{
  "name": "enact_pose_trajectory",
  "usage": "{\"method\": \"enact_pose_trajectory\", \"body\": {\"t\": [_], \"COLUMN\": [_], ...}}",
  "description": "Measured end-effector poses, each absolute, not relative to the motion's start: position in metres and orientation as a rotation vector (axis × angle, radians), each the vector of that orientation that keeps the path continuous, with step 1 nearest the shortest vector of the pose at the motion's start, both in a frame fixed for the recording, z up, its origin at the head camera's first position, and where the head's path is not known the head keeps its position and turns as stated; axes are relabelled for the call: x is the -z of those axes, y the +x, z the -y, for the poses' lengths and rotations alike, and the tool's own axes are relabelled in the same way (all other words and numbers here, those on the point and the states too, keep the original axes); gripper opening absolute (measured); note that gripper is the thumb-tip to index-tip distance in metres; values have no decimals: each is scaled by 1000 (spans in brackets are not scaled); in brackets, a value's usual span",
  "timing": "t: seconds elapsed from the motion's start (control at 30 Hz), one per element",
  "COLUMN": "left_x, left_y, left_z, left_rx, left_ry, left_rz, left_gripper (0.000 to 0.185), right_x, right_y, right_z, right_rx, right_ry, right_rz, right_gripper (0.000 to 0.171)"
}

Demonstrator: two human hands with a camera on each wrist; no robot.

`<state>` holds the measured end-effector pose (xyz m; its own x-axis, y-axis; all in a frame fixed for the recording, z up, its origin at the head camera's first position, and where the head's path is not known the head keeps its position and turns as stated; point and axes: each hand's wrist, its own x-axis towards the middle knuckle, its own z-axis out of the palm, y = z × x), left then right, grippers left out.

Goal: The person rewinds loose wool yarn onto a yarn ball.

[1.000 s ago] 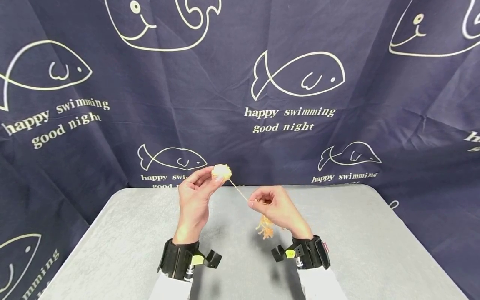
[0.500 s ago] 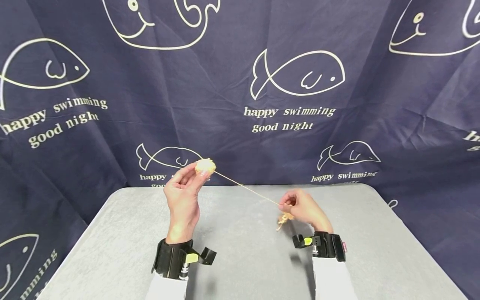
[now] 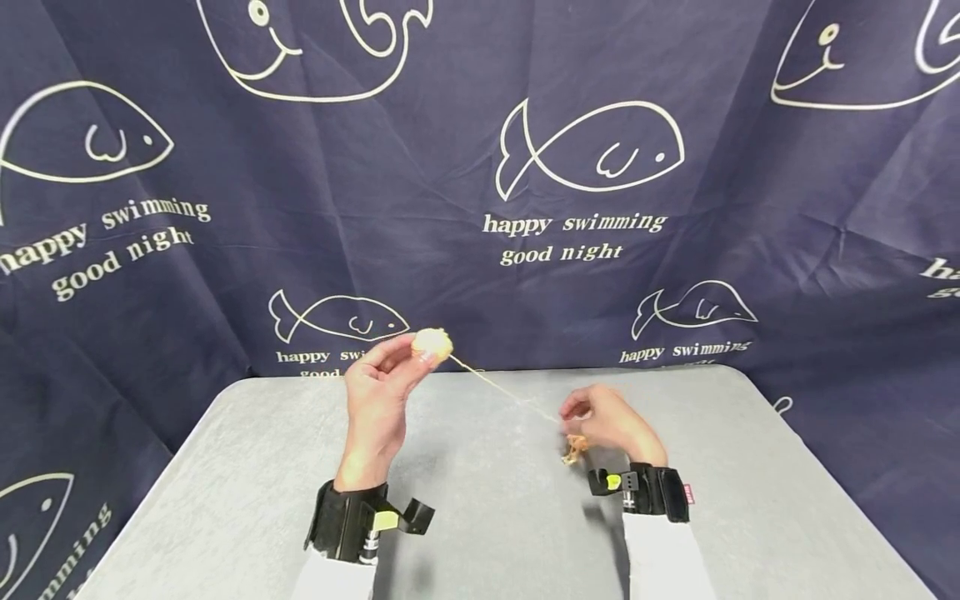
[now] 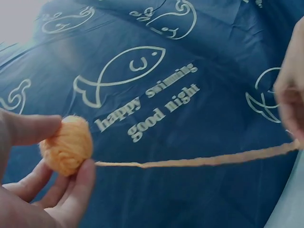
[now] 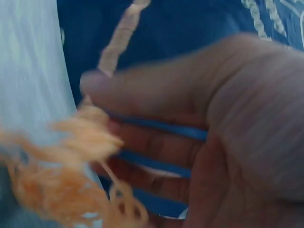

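Here my left hand (image 3: pixel 378 392) pinches the small yarn ball (image 3: pixel 432 342) up at frame centre, while my right hand (image 3: pixel 611 425) grips the yarn strand (image 3: pixel 504 388) low right, so it runs nearly taut between them.

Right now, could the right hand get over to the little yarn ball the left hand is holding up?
Probably yes. The yarn ball sits exposed in the left hand's fingertips above the table, with only the strand between it and the right hand.

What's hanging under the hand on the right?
A loose tangle of orange yarn dangles under the right hand, above the grey table. The fingers pinch the strand, covering how the tangle joins it.
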<state>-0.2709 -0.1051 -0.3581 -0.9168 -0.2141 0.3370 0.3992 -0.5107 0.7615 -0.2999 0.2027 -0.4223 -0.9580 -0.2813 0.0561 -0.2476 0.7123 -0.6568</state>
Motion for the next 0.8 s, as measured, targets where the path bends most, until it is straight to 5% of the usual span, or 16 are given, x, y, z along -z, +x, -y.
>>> {"method": "enact_pose_trajectory", "body": {"t": [0.33, 0.8], "left_x": [358, 361], "left_y": [-263, -263], "left_z": [92, 93], "left_rx": [2467, 2438], "left_ry": [-518, -604], "left_rz": [1574, 1642], "left_gripper": [32, 28], "right_x": [404, 403], "right_y": [-296, -289], "right_z": [-140, -111], "right_rx": [1860, 2323], "right_ry": [-1037, -969], "right_rz": [-2436, -2118], "right_gripper": [25, 15]}}
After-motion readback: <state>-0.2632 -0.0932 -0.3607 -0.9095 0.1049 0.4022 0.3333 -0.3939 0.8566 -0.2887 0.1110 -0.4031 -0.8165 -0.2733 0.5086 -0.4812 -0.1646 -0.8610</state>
